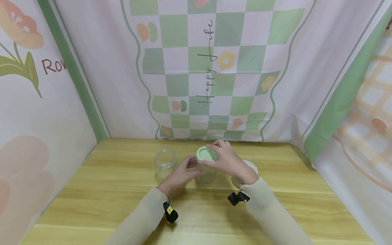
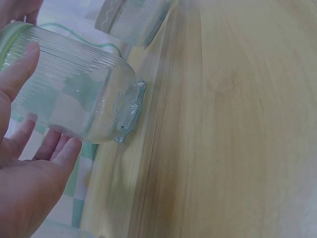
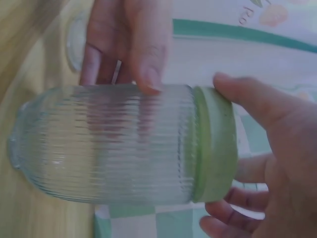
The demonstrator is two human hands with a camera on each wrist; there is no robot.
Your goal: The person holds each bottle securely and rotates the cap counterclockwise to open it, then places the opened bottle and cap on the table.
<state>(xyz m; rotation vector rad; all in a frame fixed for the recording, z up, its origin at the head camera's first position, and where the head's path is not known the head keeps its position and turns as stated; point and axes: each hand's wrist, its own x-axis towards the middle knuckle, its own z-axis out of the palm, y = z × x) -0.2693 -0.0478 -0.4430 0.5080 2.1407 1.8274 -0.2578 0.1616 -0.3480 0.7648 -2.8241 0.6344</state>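
In the head view a clear ribbed glass jar (image 1: 206,177) stands upright at the middle of the table, with a light green lid (image 1: 207,154) on its mouth. My left hand (image 1: 182,173) holds the jar's body from the left, its thumb on the near side and its fingers round the far side. From above and to the right, my right hand (image 1: 228,159) grips the lid by its rim, as the right wrist view also shows on the green lid (image 3: 218,144). The left wrist view shows the jar's knobbly glass foot (image 2: 130,111) at the wooden tabletop.
An open glass jar (image 1: 165,161) stands to the left. At the right, partly hidden by my right wrist, is a jar with a white lid (image 1: 250,166). The rim of a clear round object (image 1: 169,200) peeks out beside my left wrist. A checkered curtain (image 1: 200,78) hangs behind the wooden table (image 1: 196,217).
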